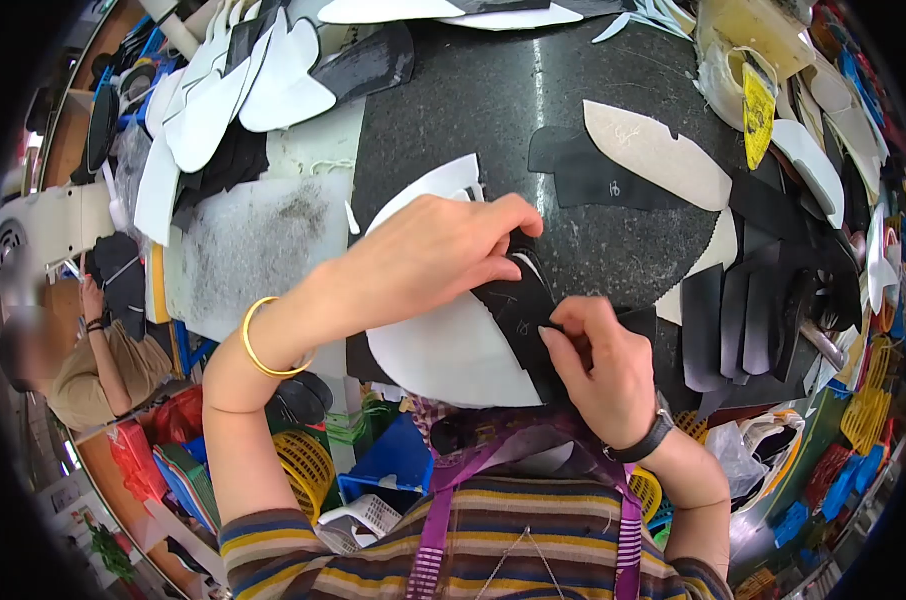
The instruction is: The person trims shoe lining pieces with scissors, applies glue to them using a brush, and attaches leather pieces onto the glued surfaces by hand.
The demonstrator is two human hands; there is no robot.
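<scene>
A dark cut piece with faint pale marks lies over a large white curved piece at the near edge of the dark work surface. My left hand, a yellow bangle on its wrist, reaches across the white piece, thumb and forefinger closed on the upper edge of the dark piece. My right hand, below a dark wristwatch, has its thumb and fingers pinched at the right edge of the dark piece. What lies under both sets of fingertips is partly hidden. Beyond lie a marked black piece and a beige template.
Stacked white cut pieces lie at the upper left, and black strips at the right. A scuffed whitish board adjoins the dark surface. A yellow piece hangs at a tub. Another person sits at the far left.
</scene>
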